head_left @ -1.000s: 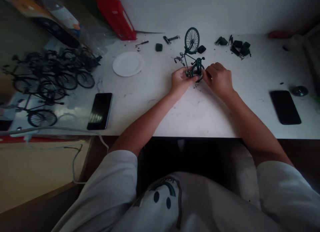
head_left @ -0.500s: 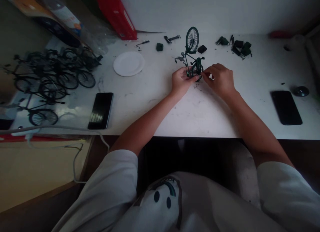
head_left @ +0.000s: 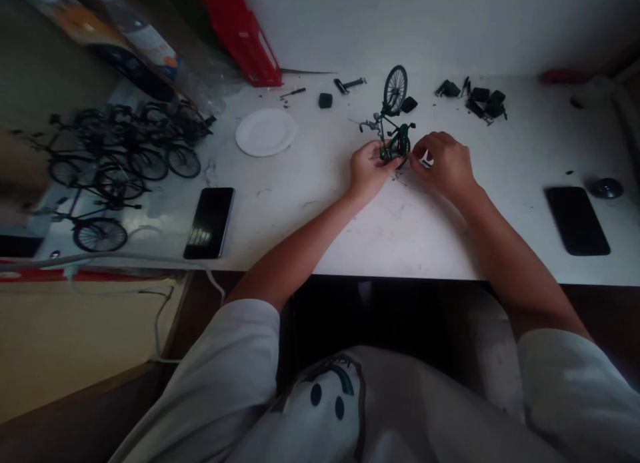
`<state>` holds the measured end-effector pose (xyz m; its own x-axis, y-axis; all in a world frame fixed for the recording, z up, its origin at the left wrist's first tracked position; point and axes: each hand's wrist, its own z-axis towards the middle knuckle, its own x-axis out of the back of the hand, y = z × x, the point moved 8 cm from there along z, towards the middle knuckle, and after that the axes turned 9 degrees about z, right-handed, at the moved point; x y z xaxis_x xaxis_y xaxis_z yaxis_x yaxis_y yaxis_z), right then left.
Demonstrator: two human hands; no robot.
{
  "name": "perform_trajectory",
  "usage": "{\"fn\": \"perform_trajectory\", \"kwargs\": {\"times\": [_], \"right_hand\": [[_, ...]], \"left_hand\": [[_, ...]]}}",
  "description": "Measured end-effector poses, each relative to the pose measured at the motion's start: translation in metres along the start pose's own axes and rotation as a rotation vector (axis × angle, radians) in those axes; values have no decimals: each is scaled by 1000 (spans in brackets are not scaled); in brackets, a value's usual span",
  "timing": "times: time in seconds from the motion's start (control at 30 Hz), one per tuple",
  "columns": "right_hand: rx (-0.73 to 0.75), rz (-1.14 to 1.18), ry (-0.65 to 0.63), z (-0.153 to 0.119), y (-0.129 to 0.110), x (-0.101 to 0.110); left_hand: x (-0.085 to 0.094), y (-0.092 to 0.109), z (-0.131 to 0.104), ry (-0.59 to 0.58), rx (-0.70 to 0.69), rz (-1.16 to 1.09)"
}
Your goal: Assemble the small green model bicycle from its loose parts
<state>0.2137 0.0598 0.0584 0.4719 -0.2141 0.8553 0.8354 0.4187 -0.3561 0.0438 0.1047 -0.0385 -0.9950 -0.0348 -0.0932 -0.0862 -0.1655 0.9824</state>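
Observation:
A dark green model bicycle point(head_left: 396, 90) is tilted up over the desk, one spoked wheel pointing away from me and the other near my fingers. My left hand point(head_left: 369, 168) is closed around its near end, thumb pressed along the lower wheel. My right hand point(head_left: 443, 160) is beside that wheel on the right, thumb and index finger pinched together at its edge. Whether a small part sits in that pinch is too small to make out. Tiny dark bits lie on the desk just below the bicycle.
Several finished model bicycles point(head_left: 117, 163) crowd the left side. A white plate point(head_left: 266, 132), a screwdriver point(head_left: 294, 92) and dark green parts point(head_left: 487, 102) lie farther back. Phones point(head_left: 210, 223) point(head_left: 579, 221) rest on both sides. A red box point(head_left: 255, 46) stands at the back.
The whole view has shifted slightly, so things appear a little farther right and lower. My left hand keeps its hold on the bicycle; my right fingers stay pinched near the lower wheel.

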Motion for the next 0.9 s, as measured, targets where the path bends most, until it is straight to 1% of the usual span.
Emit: {"fn": "perform_trajectory", "kwargs": {"times": [0.13,0.23,0.33,0.4,0.5,0.6,0.73,0.83,0.9], "right_hand": [[-25,-79,-32,2,0,-4],[-102,-145,-53,3,5,-9],[-161,-136,-52,2,10,-11],[-141,-83,-19,0,9,-8],[-66,10,25,-2,2,-3],[-41,4,38,-3,-3,-2],[-113,-54,35,-2,-3,-4],[-197,-58,-7,-2,2,-8],[-218,-54,-16,-3,3,-8]], "left_hand": [[1,0,-1,19,4,19],[-2,6,-4,-28,-39,-13],[-4,12,-6,-54,-63,-33],[-2,13,-5,-42,-51,-38],[2,13,-2,-17,-14,-10],[5,13,0,-3,17,23],[4,16,-2,-13,23,27],[-1,20,-5,-62,-1,35],[-2,22,-5,-83,-18,40]]}}
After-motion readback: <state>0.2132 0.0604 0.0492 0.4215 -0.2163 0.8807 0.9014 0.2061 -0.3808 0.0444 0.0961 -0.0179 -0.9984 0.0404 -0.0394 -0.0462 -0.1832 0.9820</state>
